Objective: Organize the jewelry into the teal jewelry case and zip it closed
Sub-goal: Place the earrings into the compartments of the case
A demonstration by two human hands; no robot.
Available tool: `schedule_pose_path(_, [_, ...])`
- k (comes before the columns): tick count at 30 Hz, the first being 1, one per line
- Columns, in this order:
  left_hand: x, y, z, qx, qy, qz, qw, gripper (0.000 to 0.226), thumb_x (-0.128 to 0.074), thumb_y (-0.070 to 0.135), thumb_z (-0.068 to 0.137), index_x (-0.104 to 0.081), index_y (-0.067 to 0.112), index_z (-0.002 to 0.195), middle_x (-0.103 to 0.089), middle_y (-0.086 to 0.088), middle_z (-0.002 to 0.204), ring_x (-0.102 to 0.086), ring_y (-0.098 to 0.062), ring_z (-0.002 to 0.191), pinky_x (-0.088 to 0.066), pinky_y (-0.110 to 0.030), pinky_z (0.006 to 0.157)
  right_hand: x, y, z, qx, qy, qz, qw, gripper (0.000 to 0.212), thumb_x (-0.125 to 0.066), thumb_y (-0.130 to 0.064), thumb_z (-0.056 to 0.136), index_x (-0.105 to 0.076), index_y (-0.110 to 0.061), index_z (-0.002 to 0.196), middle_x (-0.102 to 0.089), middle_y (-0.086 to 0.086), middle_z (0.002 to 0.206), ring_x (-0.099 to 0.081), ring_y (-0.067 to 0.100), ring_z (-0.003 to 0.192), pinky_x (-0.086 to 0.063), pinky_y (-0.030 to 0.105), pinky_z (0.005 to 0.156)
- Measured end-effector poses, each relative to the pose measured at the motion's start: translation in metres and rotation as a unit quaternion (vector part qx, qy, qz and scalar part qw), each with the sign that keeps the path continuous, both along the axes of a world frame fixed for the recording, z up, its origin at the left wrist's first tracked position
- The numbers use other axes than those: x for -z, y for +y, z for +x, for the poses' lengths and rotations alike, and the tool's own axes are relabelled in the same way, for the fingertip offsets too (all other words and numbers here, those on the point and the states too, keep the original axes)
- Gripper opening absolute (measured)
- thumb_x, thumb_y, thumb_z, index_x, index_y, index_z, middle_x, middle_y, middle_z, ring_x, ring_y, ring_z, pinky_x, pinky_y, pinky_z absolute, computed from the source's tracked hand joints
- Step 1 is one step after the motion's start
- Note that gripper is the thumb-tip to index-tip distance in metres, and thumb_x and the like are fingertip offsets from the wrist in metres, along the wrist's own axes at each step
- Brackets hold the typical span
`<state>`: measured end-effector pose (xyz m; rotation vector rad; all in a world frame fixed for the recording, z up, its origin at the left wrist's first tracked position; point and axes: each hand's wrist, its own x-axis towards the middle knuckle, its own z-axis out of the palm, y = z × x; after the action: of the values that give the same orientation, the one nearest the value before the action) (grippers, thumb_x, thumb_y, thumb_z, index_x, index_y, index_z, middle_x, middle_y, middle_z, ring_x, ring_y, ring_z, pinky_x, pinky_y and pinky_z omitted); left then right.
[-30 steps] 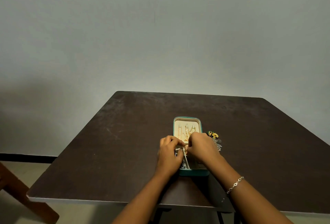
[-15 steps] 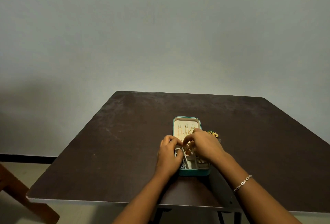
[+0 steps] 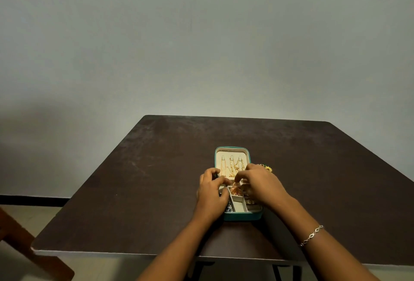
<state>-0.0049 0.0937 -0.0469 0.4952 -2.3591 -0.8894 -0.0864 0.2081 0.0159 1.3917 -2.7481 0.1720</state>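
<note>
The teal jewelry case point(image 3: 243, 216) lies open on the dark table point(image 3: 134, 179). Its cream lid point(image 3: 231, 154) lies flat on the far side, with gold chains point(image 3: 233, 166) hung on it. A rose-gold piece point(image 3: 235, 189) sits in a compartment at the tray's far end. My left hand point(image 3: 211, 195) covers the tray's left side, curled fingertips at that piece. My right hand point(image 3: 263, 185) reaches over the right side, thumb and fingers curled just above the same piece. Silver beads point(image 3: 229, 209) peek out under my left hand.
A yellow and green loose jewel point(image 3: 267, 168) lies on the table just right of the lid, partly behind my right hand. A silver bracelet point(image 3: 312, 234) is on my right wrist. A wooden chair part point(image 3: 26, 249) stands at lower left. A grey wall is behind.
My right hand has slid forward and left over the tray, uncovering the near compartments and hiding the silver loose jewel. The rose-gold piece now shows between my hands. My left hand barely moved.
</note>
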Motion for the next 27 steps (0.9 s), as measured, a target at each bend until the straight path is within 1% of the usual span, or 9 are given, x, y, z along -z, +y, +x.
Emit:
schedule_pose_path(3, [-0.007,0.0,-0.001,-0.008,-0.043,-0.032,0.999,0.024,-0.049,0.019,0.091,-0.066,0.015,0.107,-0.034,0.002,0.139,-0.029,-0.011,0.128,-0.036,-0.027,0.099,0.002,0.0,0.0,-0.001,-0.006,0.009,1.0,0.026,-0.055,-0.026,0.089,-0.059,-0.027,0.115,-0.054,0.004,0.113,-0.048,0.021,0.109,-0.045,0.034,0.082])
schedule_pose_path(6, [-0.021,0.0,-0.007,-0.025,-0.117,-0.093,0.988,0.028,-0.048,0.029,0.092,-0.065,0.014,0.107,-0.029,-0.003,0.145,-0.026,-0.018,0.131,-0.039,-0.036,0.099,0.003,-0.001,0.0,0.0,0.0,0.002,1.0,0.024,-0.055,-0.025,0.089,-0.059,-0.025,0.113,-0.054,0.004,0.112,-0.048,0.022,0.109,-0.045,0.034,0.081])
schedule_pose_path(8, [-0.03,0.0,-0.012,-0.025,-0.167,-0.124,0.978,0.027,-0.05,0.03,0.091,-0.066,0.014,0.107,-0.024,-0.006,0.148,-0.021,-0.022,0.134,-0.036,-0.039,0.101,0.004,-0.002,0.0,0.002,0.001,0.0,1.0,0.024,-0.056,-0.022,0.088,-0.059,-0.024,0.112,-0.054,0.005,0.112,-0.048,0.022,0.108,-0.045,0.034,0.08])
schedule_pose_path(10, [-0.036,0.001,-0.016,-0.018,-0.205,-0.134,0.969,0.027,-0.052,0.031,0.091,-0.066,0.016,0.108,-0.019,-0.007,0.151,-0.014,-0.024,0.138,-0.033,-0.042,0.103,0.005,-0.003,0.0,0.007,-0.001,-0.003,1.0,0.025,-0.057,-0.022,0.088,-0.059,-0.025,0.113,-0.055,0.005,0.112,-0.048,0.023,0.108,-0.045,0.034,0.08])
schedule_pose_path(14, [-0.041,0.0,-0.017,-0.003,-0.248,-0.107,0.963,0.031,-0.053,0.035,0.091,-0.064,0.016,0.113,-0.007,-0.008,0.155,0.003,-0.028,0.142,-0.027,-0.048,0.107,0.008,-0.005,0.001,0.018,-0.013,-0.019,1.0,0.023,-0.055,-0.025,0.089,-0.061,-0.025,0.111,-0.056,0.006,0.111,-0.05,0.023,0.106,-0.044,0.034,0.078])
schedule_pose_path(16, [-0.041,0.0,-0.015,0.01,-0.257,-0.087,0.962,0.031,-0.054,0.037,0.09,-0.065,0.017,0.111,-0.001,-0.007,0.156,0.01,-0.028,0.142,-0.026,-0.049,0.107,0.009,-0.005,0.002,0.022,-0.025,-0.027,0.999,0.023,-0.054,-0.031,0.09,-0.061,-0.025,0.111,-0.057,0.006,0.111,-0.05,0.023,0.107,-0.045,0.035,0.08])
schedule_pose_path(19, [-0.041,0.003,-0.01,0.026,-0.272,-0.065,0.96,0.033,-0.057,0.04,0.087,-0.065,0.017,0.108,0.007,-0.01,0.156,0.018,-0.029,0.141,-0.025,-0.053,0.107,0.011,-0.004,0.002,0.032,-0.043,-0.046,0.997,0.023,-0.058,-0.03,0.087,-0.062,-0.025,0.109,-0.058,0.005,0.112,-0.05,0.023,0.107,-0.045,0.034,0.081])
schedule_pose_path(22, [-0.04,0.006,-0.01,0.022,-0.288,-0.066,0.955,0.032,-0.056,0.037,0.088,-0.062,0.011,0.106,0.009,-0.013,0.155,0.021,-0.031,0.14,-0.023,-0.054,0.107,0.013,-0.003,0.002,0.039,-0.055,-0.061,0.996,0.023,-0.059,-0.026,0.086,-0.061,-0.025,0.108,-0.059,0.004,0.112,-0.051,0.022,0.105,-0.045,0.033,0.081])
schedule_pose_path(27, [-0.045,0.01,-0.018,0.0,-0.313,-0.025,0.949,0.03,-0.053,0.029,0.091,-0.056,0.008,0.111,0.011,-0.018,0.154,0.022,-0.033,0.14,-0.023,-0.053,0.108,0.013,-0.002,0.001,0.039,-0.054,-0.07,0.995,0.022,-0.054,-0.021,0.089,-0.059,-0.024,0.109,-0.058,0.005,0.112,-0.051,0.022,0.105,-0.045,0.034,0.08])
